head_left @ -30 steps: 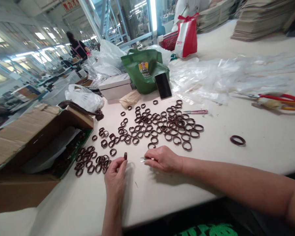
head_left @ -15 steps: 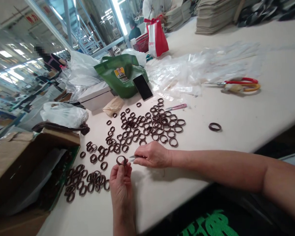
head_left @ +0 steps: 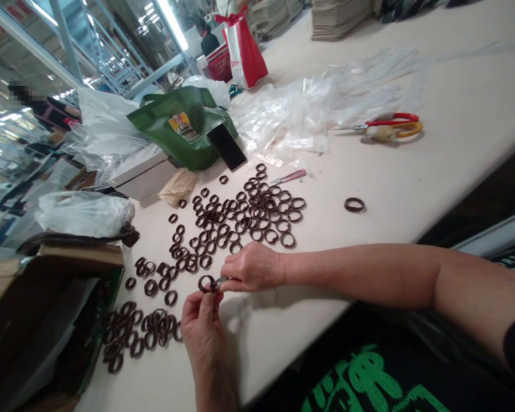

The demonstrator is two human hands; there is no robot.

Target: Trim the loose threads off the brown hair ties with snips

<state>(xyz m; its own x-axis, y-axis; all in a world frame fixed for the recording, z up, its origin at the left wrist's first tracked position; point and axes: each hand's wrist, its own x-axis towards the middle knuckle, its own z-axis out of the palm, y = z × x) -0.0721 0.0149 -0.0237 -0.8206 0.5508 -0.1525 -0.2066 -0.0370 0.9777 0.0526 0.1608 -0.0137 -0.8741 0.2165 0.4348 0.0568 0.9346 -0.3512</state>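
Note:
My left hand (head_left: pixel 202 329) pinches a dark brown ring (head_left: pixel 205 282) upright just above the white table (head_left: pixel 412 183). My right hand (head_left: pixel 251 267) is closed on a small metal snipping tool (head_left: pixel 218 281) whose tip touches the ring. Many more brown rings (head_left: pixel 244 214) are spread on the table beyond my hands. A smaller group of rings (head_left: pixel 143 329) lies to the left, beside an open cardboard box (head_left: pixel 47 320). One single ring (head_left: pixel 354 204) lies apart to the right.
A pink-handled snipper (head_left: pixel 289 176), a black phone (head_left: pixel 226 146), a green bag (head_left: pixel 178 123), a white box (head_left: pixel 141 174), clear plastic bags (head_left: pixel 326 106) and red-handled scissors (head_left: pixel 388 127) lie farther back. A red and white bag (head_left: pixel 242 48) stands behind. People are at work at the far left.
My left hand lifted the ring and turned it upright. My right hand brought the tool's tip up to it. The camera view swung toward the right.

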